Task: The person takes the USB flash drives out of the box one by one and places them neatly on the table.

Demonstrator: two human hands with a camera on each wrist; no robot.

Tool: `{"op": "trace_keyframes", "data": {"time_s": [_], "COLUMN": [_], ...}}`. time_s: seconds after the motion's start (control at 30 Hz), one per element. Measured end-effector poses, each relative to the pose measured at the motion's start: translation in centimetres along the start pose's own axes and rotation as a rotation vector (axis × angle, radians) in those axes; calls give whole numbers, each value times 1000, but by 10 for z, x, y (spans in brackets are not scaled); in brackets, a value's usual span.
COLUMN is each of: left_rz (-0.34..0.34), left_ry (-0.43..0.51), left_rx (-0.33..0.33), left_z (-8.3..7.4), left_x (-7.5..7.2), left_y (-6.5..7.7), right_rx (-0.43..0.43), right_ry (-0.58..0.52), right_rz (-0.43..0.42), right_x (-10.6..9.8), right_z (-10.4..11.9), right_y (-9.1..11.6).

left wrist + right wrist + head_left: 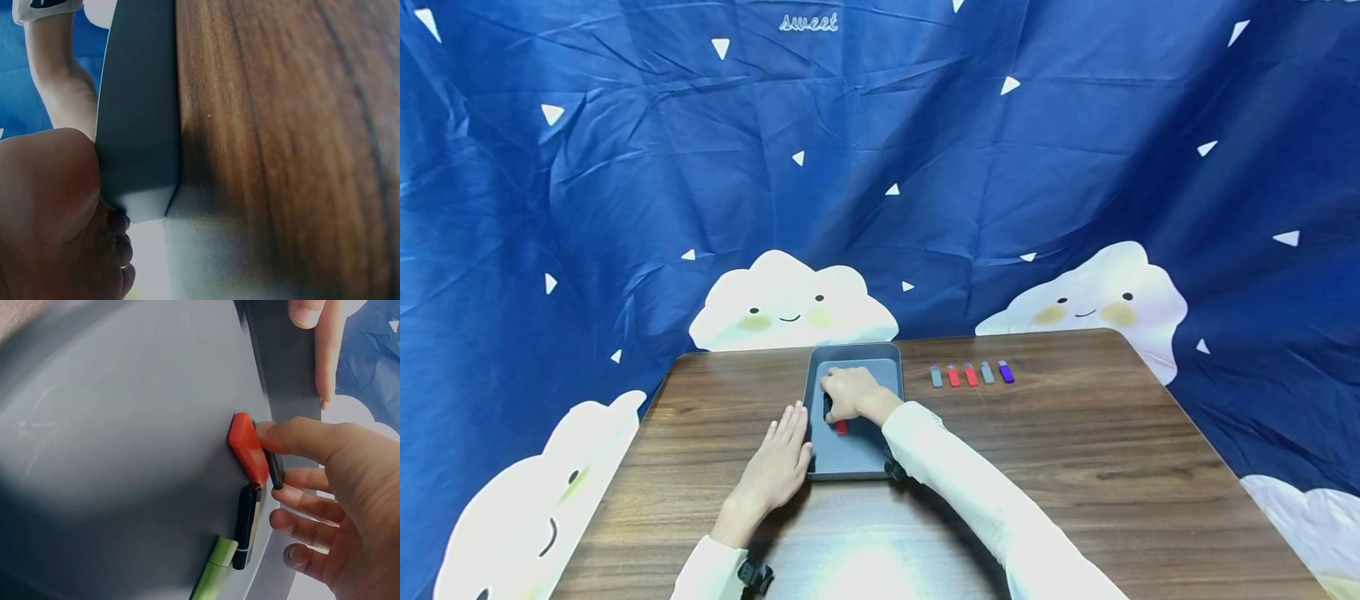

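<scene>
A shallow dark grey tray (pixel 850 460) sits on the table. Inside it my right hand (pixel 852 393) pinches a slim black stick (pixel 275 470) between thumb and forefinger, close to the tray's left wall. Right beside this stick lies a red one (pixel 247 449), also in the tray. A black stick with a pale ring (pixel 245 528) and a green capped stick (pixel 215 569) follow in a row along the same wall. My left hand (pixel 780 458) rests with straight fingers against the outside of the tray's left wall; in the left wrist view its palm side partly hides that wall.
To the right of the tray, small sticks resembling USB drives lie in a row: grey ones (pixel 936 377), red ones (pixel 954 377) and a purple one (pixel 1006 372). The brown wooden table (pixel 1075 442) ends at a blue cloud-patterned curtain (pixel 925 125) behind.
</scene>
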State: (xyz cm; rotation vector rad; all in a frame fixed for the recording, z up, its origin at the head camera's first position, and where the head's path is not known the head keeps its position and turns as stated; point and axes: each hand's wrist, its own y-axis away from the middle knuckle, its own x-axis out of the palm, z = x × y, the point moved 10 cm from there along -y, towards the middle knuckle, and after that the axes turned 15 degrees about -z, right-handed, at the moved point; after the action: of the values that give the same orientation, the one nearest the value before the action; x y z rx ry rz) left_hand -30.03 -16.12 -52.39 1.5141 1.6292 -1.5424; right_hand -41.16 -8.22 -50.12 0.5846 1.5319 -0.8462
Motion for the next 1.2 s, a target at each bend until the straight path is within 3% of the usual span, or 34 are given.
{"op": "trace_keyframes", "data": {"time_s": [0.47, 0.9, 1.2], "left_rz": [51, -15, 8], "left_ry": [-12, 25, 24], "left_rx": [-46, -7, -29], "left_z": [-4, -2, -3], "left_x": [-6, -4, -5], "left_y": [0, 0, -1], "right_rx": [-35, -67, -69], "right_ry": [-20, -55, -53], "right_rz": [-33, -40, -76], "right_x": [-16, -37, -50], "right_z": [-3, -8, -18], "right_y": [3, 15, 24]}}
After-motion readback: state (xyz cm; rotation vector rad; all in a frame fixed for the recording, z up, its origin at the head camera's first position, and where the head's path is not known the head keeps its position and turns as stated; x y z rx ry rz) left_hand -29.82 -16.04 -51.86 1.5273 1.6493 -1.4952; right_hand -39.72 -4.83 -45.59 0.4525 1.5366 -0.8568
